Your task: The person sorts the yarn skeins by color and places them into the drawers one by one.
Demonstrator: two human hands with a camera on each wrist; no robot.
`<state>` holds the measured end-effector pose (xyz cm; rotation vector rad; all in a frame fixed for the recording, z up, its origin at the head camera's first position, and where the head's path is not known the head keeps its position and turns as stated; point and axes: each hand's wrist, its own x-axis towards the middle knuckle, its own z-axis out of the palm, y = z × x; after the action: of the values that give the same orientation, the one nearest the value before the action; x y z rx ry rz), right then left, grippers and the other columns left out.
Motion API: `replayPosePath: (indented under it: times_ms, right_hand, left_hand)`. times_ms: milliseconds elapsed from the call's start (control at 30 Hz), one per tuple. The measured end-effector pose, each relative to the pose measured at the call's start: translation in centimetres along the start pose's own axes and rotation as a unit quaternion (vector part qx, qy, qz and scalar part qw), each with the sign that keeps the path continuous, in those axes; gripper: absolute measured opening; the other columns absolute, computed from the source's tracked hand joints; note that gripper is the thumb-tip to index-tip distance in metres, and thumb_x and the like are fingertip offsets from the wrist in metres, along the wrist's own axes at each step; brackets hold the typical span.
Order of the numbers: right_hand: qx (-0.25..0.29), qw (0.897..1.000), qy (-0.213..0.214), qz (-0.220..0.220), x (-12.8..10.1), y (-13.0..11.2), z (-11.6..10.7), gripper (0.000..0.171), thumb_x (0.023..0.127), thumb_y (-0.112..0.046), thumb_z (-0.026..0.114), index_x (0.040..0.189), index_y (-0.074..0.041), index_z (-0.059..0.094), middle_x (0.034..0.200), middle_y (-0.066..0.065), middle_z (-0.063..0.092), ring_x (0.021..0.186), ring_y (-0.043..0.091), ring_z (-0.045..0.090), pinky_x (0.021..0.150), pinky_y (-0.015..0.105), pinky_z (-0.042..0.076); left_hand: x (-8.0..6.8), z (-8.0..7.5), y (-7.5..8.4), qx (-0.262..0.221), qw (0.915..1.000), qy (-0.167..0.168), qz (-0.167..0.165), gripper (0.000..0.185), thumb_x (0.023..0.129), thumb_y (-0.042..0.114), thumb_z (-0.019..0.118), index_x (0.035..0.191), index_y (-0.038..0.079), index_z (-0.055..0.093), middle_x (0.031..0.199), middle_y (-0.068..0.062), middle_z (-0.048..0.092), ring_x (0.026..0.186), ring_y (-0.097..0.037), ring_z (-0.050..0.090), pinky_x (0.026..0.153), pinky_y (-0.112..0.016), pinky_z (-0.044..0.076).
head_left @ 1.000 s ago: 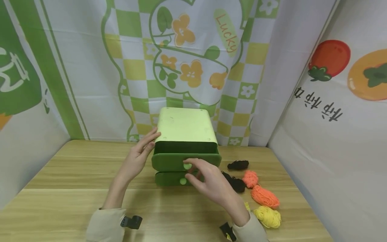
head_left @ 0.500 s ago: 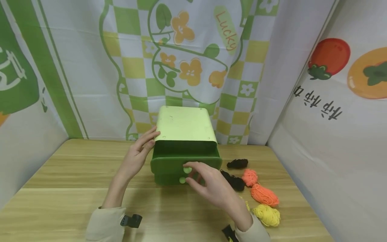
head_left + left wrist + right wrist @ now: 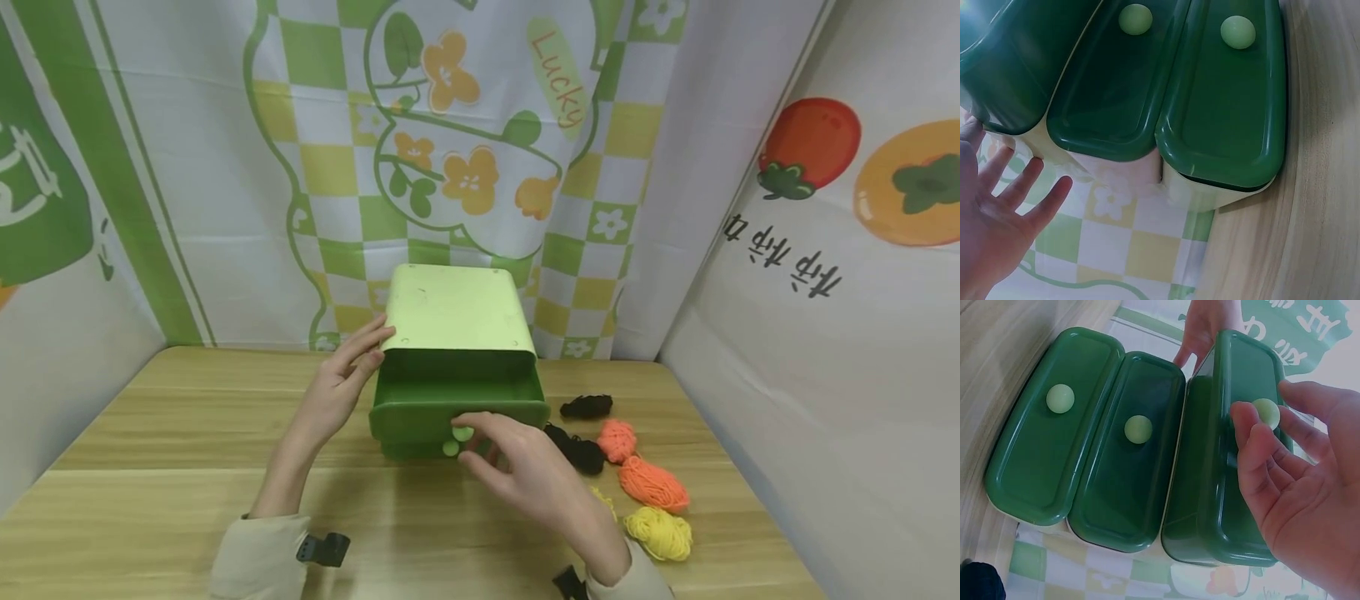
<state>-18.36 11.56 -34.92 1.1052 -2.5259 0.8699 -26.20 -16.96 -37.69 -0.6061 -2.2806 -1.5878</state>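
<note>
A small pale-green cabinet (image 3: 453, 308) with dark green drawers stands on the table. Its top drawer (image 3: 420, 423) is pulled out, and the part of its inside that shows looks bare. My right hand (image 3: 536, 475) holds this drawer's round light-green knob (image 3: 1267, 414) with curled fingers. Below it, the middle drawer (image 3: 1124, 478) and bottom drawer (image 3: 1038, 459) are closed, each with a similar knob. With its fingers nearly straight, my left hand (image 3: 341, 392) rests against the cabinet's left side; the left wrist view shows those fingers spread beside the drawers.
To the right of the cabinet lie black yarn bundles (image 3: 587, 407), orange yarn bundles (image 3: 652, 483) and yellow yarn (image 3: 660, 533). Part of the yellow yarn is behind my right forearm. A patterned curtain (image 3: 330, 167) hangs right behind the cabinet.
The top drawer has slid further out toward me, with my right hand moving along at its knob. More of the drawer's inside shows. My left hand has stayed at the cabinet's side.
</note>
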Motion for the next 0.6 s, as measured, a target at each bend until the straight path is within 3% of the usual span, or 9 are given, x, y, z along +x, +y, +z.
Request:
replayPosePath:
  times_ms: [367,600]
  right_hand:
    - [-0.017,1.000,0.010,-0.019,-0.5,-0.1,-0.4,0.039,0.096,-0.023,0.068,0.135,-0.019,0.059,0.121,-0.007,0.069,0.073,-0.004,0.060,0.067,0.020,0.054]
    - [-0.022,0.999,0.027,-0.023,-1.2,0.0,-1.4,0.038,0.097,-0.024,0.067,0.134,-0.020,0.060,0.115,-0.008,0.070,0.073,-0.002,0.061,0.063,0.013,0.049]
  left_hand:
    - [0.0,-0.1,0.2,0.008,0.9999,0.003,-0.008,0.039,0.107,0.031,0.045,0.146,0.032,0.050,0.162,0.015,0.029,0.150,-0.024,0.027,0.111,-0.065,0.033]
    - [-0.1,-0.1,0.3,0.004,0.9999,0.001,-0.009,0.039,0.107,0.032,0.045,0.146,0.031,0.050,0.162,0.013,0.029,0.150,-0.024,0.027,0.110,-0.066,0.032]
